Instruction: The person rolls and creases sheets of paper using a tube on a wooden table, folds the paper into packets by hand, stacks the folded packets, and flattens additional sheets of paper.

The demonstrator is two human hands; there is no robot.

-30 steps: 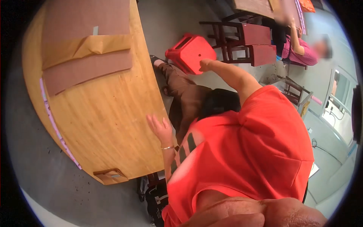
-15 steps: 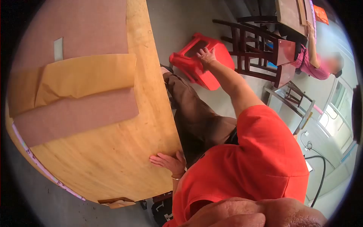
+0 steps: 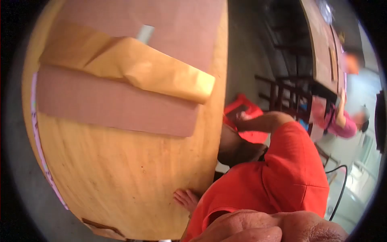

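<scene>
My left hand [image 3: 187, 199] lies flat near the edge of a wooden tabletop [image 3: 133, 165], fingers stretched out and holding nothing. My right arm is bent down beside my leg. My right hand [image 3: 242, 117] is at a red plastic stool [image 3: 256, 135], overlapping it. Its fingers are blurred, so I cannot tell whether they grip the stool. The tabletop and my arm hide part of the stool. On the tabletop lies a reddish-brown sheet [image 3: 117, 107], with a strip of brown paper [image 3: 161, 68] across it.
A small pale strip [image 3: 145, 34] lies beyond the brown paper. Purple patterned trim [image 3: 35, 121] runs along the table's far edge. Dark wooden chairs [image 3: 282, 92] and another table [image 3: 318, 44] stand to the right, where a person in pink [image 3: 342, 125] works.
The view has swung, and the table fills more of it. My right hand, earlier spread over the stool, now sits lower beside my leg with the elbow bent. My left hand stays on the tabletop.
</scene>
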